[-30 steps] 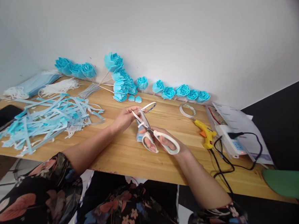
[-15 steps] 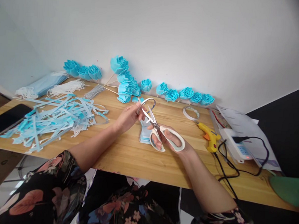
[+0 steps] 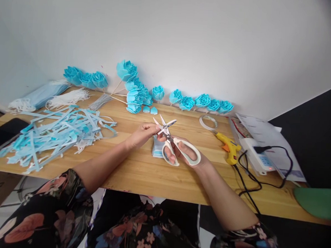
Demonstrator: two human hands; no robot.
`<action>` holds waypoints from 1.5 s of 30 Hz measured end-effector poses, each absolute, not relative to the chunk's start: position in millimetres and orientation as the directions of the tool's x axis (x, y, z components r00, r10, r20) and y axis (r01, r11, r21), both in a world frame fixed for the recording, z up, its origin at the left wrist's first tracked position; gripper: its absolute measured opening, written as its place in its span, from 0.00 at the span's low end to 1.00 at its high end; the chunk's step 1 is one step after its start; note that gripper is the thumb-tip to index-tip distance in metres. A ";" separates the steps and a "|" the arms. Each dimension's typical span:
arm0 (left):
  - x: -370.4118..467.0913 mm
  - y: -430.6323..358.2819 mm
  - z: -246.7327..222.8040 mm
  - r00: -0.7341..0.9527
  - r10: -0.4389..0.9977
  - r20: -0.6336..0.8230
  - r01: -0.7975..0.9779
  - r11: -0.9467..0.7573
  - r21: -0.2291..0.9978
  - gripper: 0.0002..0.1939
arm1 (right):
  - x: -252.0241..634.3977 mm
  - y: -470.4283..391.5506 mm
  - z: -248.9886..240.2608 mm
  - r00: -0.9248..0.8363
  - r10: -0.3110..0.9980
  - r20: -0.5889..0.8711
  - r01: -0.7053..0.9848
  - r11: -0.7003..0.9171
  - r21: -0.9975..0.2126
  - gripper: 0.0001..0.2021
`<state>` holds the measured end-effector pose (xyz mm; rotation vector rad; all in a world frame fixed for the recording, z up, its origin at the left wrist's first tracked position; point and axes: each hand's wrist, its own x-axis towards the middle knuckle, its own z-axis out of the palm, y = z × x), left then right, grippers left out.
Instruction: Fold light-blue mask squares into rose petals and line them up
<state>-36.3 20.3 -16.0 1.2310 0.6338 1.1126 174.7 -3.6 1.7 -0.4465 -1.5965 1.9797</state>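
Note:
My right hand [image 3: 184,151] grips a pair of scissors [image 3: 187,153] with white handles; the thumb and fingers are in the loops and the blades are parted, pointing up and left. A narrow white strip [image 3: 171,123] with dark marks is pinched in my left hand [image 3: 144,136]. The strip crosses the blades close to my left fingertips; whether it lies between them I cannot tell. Below the hands, partly covered, rests a small stack of light-blue mask fabric pieces [image 3: 157,152]. Two small blue petals [image 3: 154,110] lie beyond the hands.
Blue fabric roses [image 3: 187,103] line the wall. A heap of cut blue strips [image 3: 66,133], flat face masks [image 3: 44,94] and a phone [image 3: 5,134] are at left. At right are a tape roll [image 3: 208,122], a yellow glue gun [image 3: 229,146] and a corded power strip [image 3: 257,156].
The white strip was curled in a loop above my left hand; now it appears straighter, across the scissor blades. Both hands have come closer together. The whole view has shifted slightly.

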 end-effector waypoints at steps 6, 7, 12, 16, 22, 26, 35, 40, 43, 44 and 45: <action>-38.5 20.4 -17.0 0.377 0.903 0.205 -0.291 -0.095 0.952 0.20 | 173.4 -4.7 3.1 -0.784 0.618 0.065 -0.221 -0.179 -0.959 0.30; -38.5 20.0 -15.5 0.379 0.902 0.208 -0.291 -0.098 0.952 0.19 | 173.3 -4.5 2.9 -0.781 0.622 0.066 -0.229 -0.186 -0.956 0.30; -38.2 17.1 -6.1 0.398 0.885 0.241 -0.358 -0.092 0.929 0.17 | 174.6 -1.5 0.0 -0.766 0.638 0.085 -0.265 -0.192 -0.945 0.28; -39.3 16.7 -6.4 0.387 0.896 0.220 -0.340 -0.083 0.937 0.14 | 176.1 -0.2 -2.5 -0.764 0.641 0.071 -0.257 -0.203 -0.945 0.28; -38.3 17.8 -9.4 0.300 0.940 0.164 -0.300 -0.070 0.951 0.19 | 174.2 -5.1 3.0 -0.793 0.605 0.067 -0.232 -0.199 -0.952 0.26; -37.7 19.1 -3.4 0.223 0.971 0.090 -0.311 -0.017 0.950 0.18 | 172.5 -10.0 12.1 -0.835 0.549 0.026 -0.168 -0.209 -0.963 0.29; -40.9 25.8 -0.7 0.179 0.965 0.190 -0.469 -0.085 0.879 0.21 | 181.9 1.6 6.0 -0.773 0.627 0.098 -0.240 -0.146 -0.960 0.28; -40.1 25.0 3.4 0.207 0.965 0.164 -0.507 -0.038 0.861 0.25 | 181.6 -1.2 9.4 -0.776 0.630 0.041 -0.194 -0.176 -0.965 0.27; -38.8 23.5 6.8 0.217 0.967 0.137 -0.482 -0.016 0.876 0.28 | 179.1 -6.1 16.1 -0.753 0.656 -0.054 -0.088 -0.181 -0.979 0.29; -38.3 23.0 7.2 0.224 0.966 0.126 -0.474 -0.004 0.881 0.29 | 178.3 -7.2 17.8 -0.741 0.666 -0.090 -0.046 -0.184 -0.982 0.30; -37.8 22.7 7.1 0.236 0.965 0.117 -0.466 0.007 0.885 0.29 | 177.6 -8.0 19.0 -0.730 0.673 -0.121 -0.012 -0.190 -0.982 0.31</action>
